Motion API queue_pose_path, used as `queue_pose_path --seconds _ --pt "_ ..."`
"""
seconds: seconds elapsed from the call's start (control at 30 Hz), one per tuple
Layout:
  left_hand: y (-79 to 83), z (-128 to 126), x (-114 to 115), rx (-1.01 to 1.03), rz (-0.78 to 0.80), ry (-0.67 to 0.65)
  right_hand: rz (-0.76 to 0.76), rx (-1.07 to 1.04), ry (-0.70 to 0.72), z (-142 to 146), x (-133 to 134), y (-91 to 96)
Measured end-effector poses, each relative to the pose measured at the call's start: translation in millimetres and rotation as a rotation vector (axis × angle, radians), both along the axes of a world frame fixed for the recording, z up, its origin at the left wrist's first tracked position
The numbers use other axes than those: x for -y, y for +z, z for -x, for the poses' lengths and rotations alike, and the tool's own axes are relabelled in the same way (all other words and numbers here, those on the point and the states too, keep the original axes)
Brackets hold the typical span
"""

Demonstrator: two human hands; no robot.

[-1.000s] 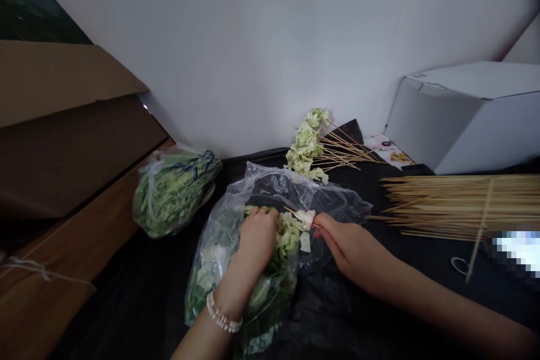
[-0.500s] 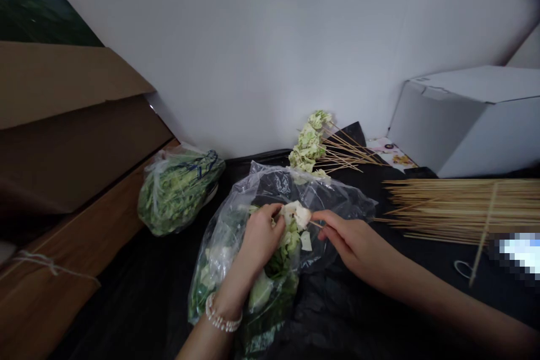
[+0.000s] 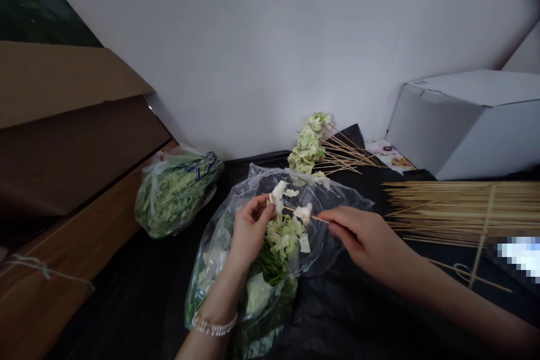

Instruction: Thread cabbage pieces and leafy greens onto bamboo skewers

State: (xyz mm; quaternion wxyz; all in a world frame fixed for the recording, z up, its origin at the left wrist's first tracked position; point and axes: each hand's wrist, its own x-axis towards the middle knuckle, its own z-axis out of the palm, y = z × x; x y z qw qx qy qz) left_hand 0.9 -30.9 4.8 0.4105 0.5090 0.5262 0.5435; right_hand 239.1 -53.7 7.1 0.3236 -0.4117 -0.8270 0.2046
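Observation:
My right hand (image 3: 363, 236) pinches a thin wooden skewer (image 3: 319, 218) that points left, with a pale leaf piece (image 3: 304, 213) threaded on it. My left hand (image 3: 253, 228), with a beaded bracelet on the wrist, is closed on a whitish cabbage leaf piece (image 3: 277, 196) at the skewer's tip. Whether the tip has pierced that piece I cannot tell. Beneath both hands lies an open clear plastic bag (image 3: 211, 259), holding cut cabbage leaves (image 3: 284, 233) and green stalks.
Skewers threaded with cabbage (image 3: 310, 143) lie behind the bag. At right is a tied bundle of bare skewers (image 3: 447, 208), with a white box (image 3: 468, 124) behind it. A bag of leafy greens (image 3: 179, 191) stands left, near a cardboard box (image 3: 71, 140).
My left hand has moved slightly left and apart from the threaded piece, now holding another leaf piece at the tip. More of the skewer shows between the hands.

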Motion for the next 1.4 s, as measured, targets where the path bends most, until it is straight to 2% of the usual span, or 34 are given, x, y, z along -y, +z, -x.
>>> queue_pose_path --seconds 0.23,0.67,0.97,1.1,1.3,1.4 --pt "1.4 0.9 1.9 0.006 -0.042 -0.017 0.029 0.076 -0.053 1.7 2.7 -3.5" --pt "-2.4 1.9 3.8 -0.036 -0.089 -0.081 0.032 0.082 -0.037 5.9 4.4 -4.9" --pt "-2.6 2.0 5.3 -0.317 -0.279 -0.058 -0.009 0.15 -0.046 9.7 7.3 -10.5" --pt "-2.8 -0.8 7.6 -0.412 -0.277 -0.135 -0.006 0.153 -0.053 11.9 7.1 -12.4" --pt "-5.6 -0.5 6.5 -0.28 -0.213 -0.065 -0.058 0.065 -0.086 3.5 0.8 -7.1" --pt "-4.8 -2.0 9.5 -0.452 -0.229 -0.127 -0.113 0.039 -0.12 -2.8 -2.2 -2.6"
